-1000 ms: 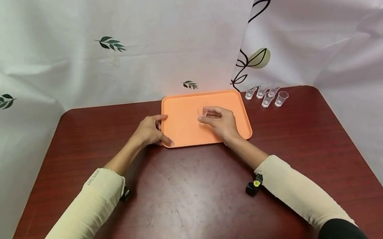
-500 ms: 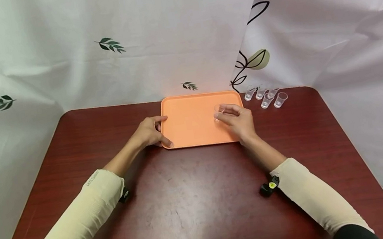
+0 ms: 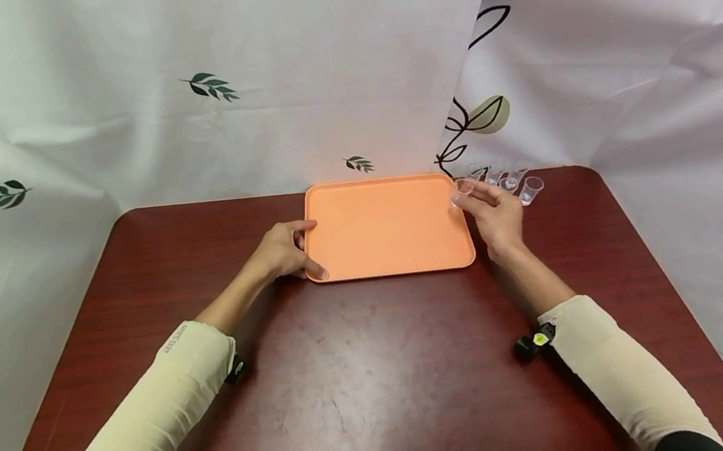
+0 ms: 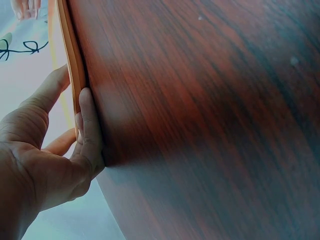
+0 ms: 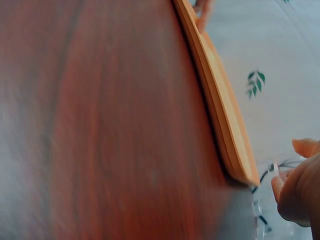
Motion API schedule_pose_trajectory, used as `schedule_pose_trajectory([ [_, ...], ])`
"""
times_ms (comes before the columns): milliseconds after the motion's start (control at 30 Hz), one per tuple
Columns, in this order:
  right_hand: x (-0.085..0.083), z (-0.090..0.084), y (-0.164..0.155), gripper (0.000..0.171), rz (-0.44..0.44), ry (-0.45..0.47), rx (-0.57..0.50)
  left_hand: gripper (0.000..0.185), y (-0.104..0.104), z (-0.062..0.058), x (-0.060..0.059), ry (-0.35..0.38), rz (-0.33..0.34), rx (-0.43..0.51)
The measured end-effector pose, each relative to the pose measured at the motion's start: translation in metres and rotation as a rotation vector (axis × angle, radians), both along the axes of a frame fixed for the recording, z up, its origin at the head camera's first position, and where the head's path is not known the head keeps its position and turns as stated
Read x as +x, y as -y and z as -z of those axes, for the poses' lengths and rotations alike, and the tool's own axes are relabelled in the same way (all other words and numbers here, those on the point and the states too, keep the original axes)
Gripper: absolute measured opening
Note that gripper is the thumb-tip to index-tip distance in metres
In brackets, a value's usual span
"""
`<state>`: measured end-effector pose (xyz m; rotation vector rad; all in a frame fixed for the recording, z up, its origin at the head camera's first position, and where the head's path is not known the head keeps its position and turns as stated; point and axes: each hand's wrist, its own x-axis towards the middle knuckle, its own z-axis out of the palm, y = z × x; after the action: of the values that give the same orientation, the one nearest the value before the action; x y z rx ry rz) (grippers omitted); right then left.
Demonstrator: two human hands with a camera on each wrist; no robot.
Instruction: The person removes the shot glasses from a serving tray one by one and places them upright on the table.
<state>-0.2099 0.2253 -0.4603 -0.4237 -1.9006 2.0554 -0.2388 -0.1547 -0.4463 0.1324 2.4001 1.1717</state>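
Observation:
An orange tray (image 3: 387,233) lies at the back middle of the brown table. My left hand (image 3: 279,250) grips its left side, with finger and thumb on the rim; in the left wrist view, that hand (image 4: 55,145) has fingers on both sides of the tray's edge. Over the tray's right edge, my right hand (image 3: 503,223) pinches a small clear plastic cup (image 3: 463,187) between thumb and fingers. Just beyond that hand, several similar clear cups (image 3: 531,190) stand on the table, partly hidden by it. The right wrist view catches the hand (image 5: 300,192) only at its right border.
The table (image 3: 330,388) runs back to a pale hanging sheet (image 3: 308,68) printed with leaves, close behind the tray and cups. More of the sheet hangs at the left and right sides.
My right hand has moved to the right with the cup, from over the tray's middle to its right edge, now in front of some standing cups. The left hand has stayed on the tray.

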Motion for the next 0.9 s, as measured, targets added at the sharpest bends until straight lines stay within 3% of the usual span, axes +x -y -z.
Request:
schedule_pose_trajectory([
  [233, -0.006, 0.004, -0.02, 0.046, 0.084, 0.035, 0.044, 0.112, -0.001, 0.001, 0.001, -0.007, -0.008, -0.008],
  [500, -0.01, 0.009, -0.028, 0.048, 0.105, 0.147, 0.128, 0.116, 0.001, 0.005, -0.003, -0.009, -0.005, 0.016],
  [900, -0.012, 0.015, -0.029, 0.049, 0.129, 0.197, 0.157, 0.112, -0.001, 0.001, 0.001, -0.006, -0.014, -0.005],
])
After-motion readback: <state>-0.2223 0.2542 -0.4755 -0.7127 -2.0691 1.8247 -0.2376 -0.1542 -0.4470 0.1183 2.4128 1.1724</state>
